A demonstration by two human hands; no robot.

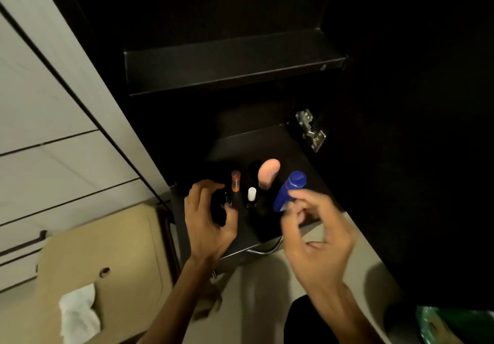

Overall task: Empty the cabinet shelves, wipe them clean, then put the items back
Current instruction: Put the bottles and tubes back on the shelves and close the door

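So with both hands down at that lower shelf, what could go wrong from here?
The small bottles stand close together: the left hand, curled beside the orange-capped tube, might topple it or the white-capped bottle. The right hand only pinches the tilted blue bottle with its fingertips, so it could slip.

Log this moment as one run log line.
stage: lower shelf stocked | left hand: at dark bottle | right hand: holds blue bottle | upper shelf: bare

Four toiletry containers stand on the lower shelf [267,140]: one blue bottle [288,191], one peach bottle [268,172], one orange-capped tube [235,183] and one white-capped bottle [251,195]. Two shelves show, one upper shelf [232,63].
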